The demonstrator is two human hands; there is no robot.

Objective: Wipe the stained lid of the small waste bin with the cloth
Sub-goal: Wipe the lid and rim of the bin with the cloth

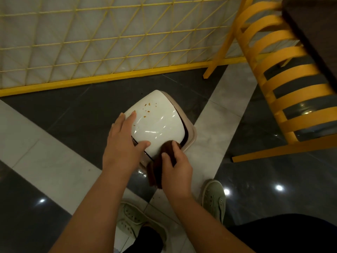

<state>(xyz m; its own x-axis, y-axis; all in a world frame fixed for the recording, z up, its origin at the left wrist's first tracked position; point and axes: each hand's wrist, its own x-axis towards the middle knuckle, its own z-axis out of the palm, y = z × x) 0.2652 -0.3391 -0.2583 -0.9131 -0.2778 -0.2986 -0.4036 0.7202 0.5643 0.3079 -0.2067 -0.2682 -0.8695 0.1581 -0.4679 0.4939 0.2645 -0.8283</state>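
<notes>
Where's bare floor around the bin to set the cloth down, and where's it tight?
Free: dark floor between the yellow fence rail and the bin lid; pale tile strip between bin and yellow chair. Crowded: near edge, where the left hand rests on the lid, the right hand grips the brown cloth, shoes below.

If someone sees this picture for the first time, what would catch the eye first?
Probably the white lid of the small bin on the floor, with orange-brown stains near its far edge. The left hand rests flat on it, and the right hand holds a brown cloth at its near corner. A yellow chair stands at right.
</notes>
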